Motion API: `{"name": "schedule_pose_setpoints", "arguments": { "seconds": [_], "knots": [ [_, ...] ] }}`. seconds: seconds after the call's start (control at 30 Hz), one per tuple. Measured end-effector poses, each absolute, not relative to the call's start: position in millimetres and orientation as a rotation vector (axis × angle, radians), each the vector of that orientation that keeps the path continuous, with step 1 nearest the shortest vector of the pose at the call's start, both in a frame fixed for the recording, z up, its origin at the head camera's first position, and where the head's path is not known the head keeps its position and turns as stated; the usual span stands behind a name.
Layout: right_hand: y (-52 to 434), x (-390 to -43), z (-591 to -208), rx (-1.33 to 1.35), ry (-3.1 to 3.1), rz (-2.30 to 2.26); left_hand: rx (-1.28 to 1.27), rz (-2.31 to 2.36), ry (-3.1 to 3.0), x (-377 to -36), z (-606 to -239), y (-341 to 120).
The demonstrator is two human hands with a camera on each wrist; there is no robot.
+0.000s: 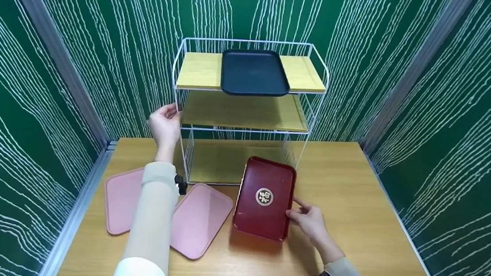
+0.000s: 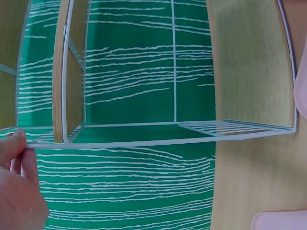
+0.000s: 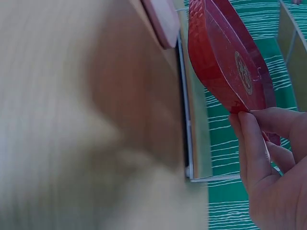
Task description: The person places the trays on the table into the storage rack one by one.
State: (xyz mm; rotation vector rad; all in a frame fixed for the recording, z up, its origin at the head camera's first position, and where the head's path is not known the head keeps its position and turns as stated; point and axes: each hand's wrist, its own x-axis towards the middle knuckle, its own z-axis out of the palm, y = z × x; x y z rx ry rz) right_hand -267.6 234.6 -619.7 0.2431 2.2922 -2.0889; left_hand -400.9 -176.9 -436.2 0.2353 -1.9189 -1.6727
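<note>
My left hand [image 1: 165, 124] pinches the white metal side frame of a three-tier shelf rack [image 1: 246, 130], near its middle board. In the left wrist view, thumb and fingers of the left hand [image 2: 19, 177] meet at the thin wire post [image 2: 144, 143]. By its right edge, my right hand [image 1: 308, 221] holds a dark red tray [image 1: 260, 219] with a round gold emblem, tilted and raised off the table in front of the rack's bottom level. Thumb and fingers of the right hand [image 3: 273, 158] pinch the rim of the red tray [image 3: 225, 62] in the right wrist view.
A black tray [image 1: 254, 73] lies on the rack's top board, its front edge overhanging slightly. Two pink trays [image 1: 204, 223] lie on the wooden table [image 1: 339, 186] at left, one partly behind my left forearm. Green walls with white lines [image 1: 459, 130] enclose the table.
</note>
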Motion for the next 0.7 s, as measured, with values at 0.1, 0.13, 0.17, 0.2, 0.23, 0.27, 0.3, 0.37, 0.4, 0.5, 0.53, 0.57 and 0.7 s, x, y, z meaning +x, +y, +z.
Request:
{"name": "schedule_pose_setpoints", "arguments": {
  "seconds": [0.1,0.13,0.17,0.2,0.23,0.27,0.3,0.37,0.4,0.5,0.53,0.57,0.7],
  "knots": [
    [238,-268,-613,0.224,2.248,-2.143,0.246,-1.678,-1.923,-401,-437,-178],
    [239,-268,-611,0.217,2.244,-2.152,0.246,-1.677,-1.921,-400,-437,-178],
    [240,-268,-608,0.208,2.244,-2.157,0.244,-1.68,-1.918,-400,-438,-178],
    [241,-269,-606,0.197,2.246,-2.155,0.242,-1.681,-1.916,-401,-438,-178],
    [241,-269,-604,0.186,2.249,-2.154,0.24,-1.674,-1.918,-401,-438,-178],
    [242,-269,-602,0.178,2.247,-2.157,0.237,-1.664,-1.919,-401,-438,-178],
    [243,-270,-600,0.171,2.245,-2.157,0.237,-1.652,-1.924,-401,-438,-178],
    [244,-270,-595,0.148,2.244,-2.159,0.241,-1.63,-1.936,-401,-439,-177],
    [244,-271,-593,0.142,2.241,-2.163,0.244,-1.616,-1.945,-401,-439,-177],
    [245,-272,-586,0.122,2.239,-2.178,0.25,-1.598,-1.958,-400,-439,-177],
    [245,-273,-584,0.117,2.24,-2.185,0.251,-1.6,-1.96,-400,-439,-177],
    [245,-273,-582,0.107,2.244,-2.188,0.247,-1.599,-1.959,-400,-439,-177],
    [244,-275,-574,0.069,2.253,-2.193,0.237,-1.607,-1.96,-399,-437,-177]
  ]
}}
